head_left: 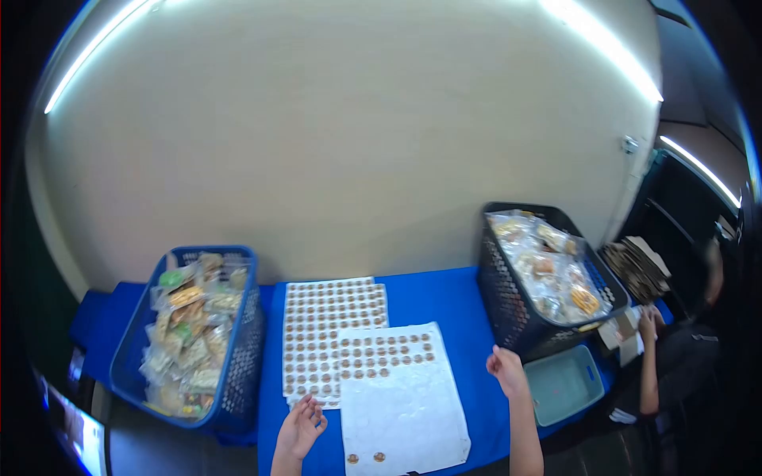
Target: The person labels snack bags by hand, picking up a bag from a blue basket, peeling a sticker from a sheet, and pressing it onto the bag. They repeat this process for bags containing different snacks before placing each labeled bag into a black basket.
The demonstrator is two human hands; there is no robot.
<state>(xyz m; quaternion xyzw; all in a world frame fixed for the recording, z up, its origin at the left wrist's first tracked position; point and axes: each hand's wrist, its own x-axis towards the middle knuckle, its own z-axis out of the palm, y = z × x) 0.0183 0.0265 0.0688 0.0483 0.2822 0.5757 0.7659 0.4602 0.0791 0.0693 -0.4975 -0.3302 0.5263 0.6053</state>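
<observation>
My left hand (pixel 302 427) hovers by the lower edge of the sticker sheets, its fingers loosely bent and apart with nothing seen in them. To the right, my right hand (pixel 506 370) is over the blue cloth with its fingers curled together; anything inside them is too small or hidden to see. Between my hands lies a mostly bare white sheet (pixel 405 404), with rows of round brown stickers along its top and two near the bottom left. It partly overlaps fuller sheets of round stickers (pixel 317 325).
A blue basket (pixel 252 333) at left holds several clear packets (pixel 186 333). At right, a dark basket (pixel 508 293) holds more packets (pixel 548 266). Below it is a grey-green bin (pixel 563 385). A person in dark clothing (pixel 683 365) handles cardboard at far right. Blue cloth (pixel 444 301) covers the table.
</observation>
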